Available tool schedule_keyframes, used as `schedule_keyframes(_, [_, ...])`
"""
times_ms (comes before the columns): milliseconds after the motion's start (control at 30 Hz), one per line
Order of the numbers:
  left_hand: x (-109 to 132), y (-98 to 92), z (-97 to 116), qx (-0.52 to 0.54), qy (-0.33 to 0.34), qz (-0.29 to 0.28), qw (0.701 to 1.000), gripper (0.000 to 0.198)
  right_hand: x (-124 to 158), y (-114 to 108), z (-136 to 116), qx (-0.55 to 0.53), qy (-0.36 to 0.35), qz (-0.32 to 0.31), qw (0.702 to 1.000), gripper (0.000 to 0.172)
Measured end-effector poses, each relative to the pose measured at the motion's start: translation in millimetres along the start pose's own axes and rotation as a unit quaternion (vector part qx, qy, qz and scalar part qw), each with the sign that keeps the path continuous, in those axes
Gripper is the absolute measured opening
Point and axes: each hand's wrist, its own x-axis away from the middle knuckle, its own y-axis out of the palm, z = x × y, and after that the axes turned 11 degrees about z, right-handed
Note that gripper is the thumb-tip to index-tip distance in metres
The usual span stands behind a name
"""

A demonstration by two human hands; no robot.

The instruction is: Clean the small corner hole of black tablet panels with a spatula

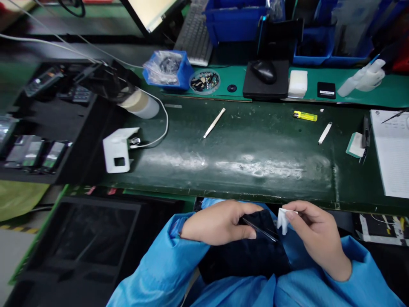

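Note:
My left hand (220, 224) grips a dark, flat, glossy device (263, 222) by one end, thumb on one side and fingers on the other. The device is held tilted over my lap, just off the bench's front edge. To its right, my right hand (315, 232) pinches a small folded white cloth (283, 221) between thumb and fingers. The cloth hangs close to the device's right end; whether they touch is hard to tell.
The green bench (179, 140) holds a white stand (116, 151), a white stick (214, 123), a yellow lighter (305, 116) and a paper sheet (393, 153). Behind are a mouse (264, 71) and blue bins (236, 21). A black tray (79, 238) stands lower left.

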Motion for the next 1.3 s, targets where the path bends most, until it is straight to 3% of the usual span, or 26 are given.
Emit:
schedule_keyframes(300, [1.7,-1.4,0.7,-0.014,0.017,0.007,1.0,0.036,2.7,10.1,-4.1,0.014,-0.065,-0.027,0.997,0.01])
schedule_keyframes(600, [3.1,0.0,1.4,-0.02,0.019,0.014,1.0,0.036,5.9,13.1,-8.1,0.06,-0.217,-0.027,0.974,0.019])
schedule_keyframes(767, [4.9,1.4,4.9,-0.032,0.031,0.019,0.999,0.036,3.7,11.6,-11.9,0.085,-0.267,-0.022,0.96,0.024])
schedule_keyframes(900, [3.4,2.8,7.5,-0.063,0.035,0.014,0.997,0.029,-8.2,7.1,-21.4,0.12,-0.305,-0.072,0.942,0.021])
schedule_keyframes(1133, [-4.1,9.9,11.0,-0.134,0.014,0.001,0.991,0.017,-33.1,-5.2,-33.9,0.209,-0.366,-0.238,0.875,0.022])
schedule_keyframes(1300, [-6.9,9.8,13.6,-0.105,0.022,-0.01,0.994,0.022,-30.3,-22.7,-24.7,0.214,-0.388,-0.241,0.864,0.025])
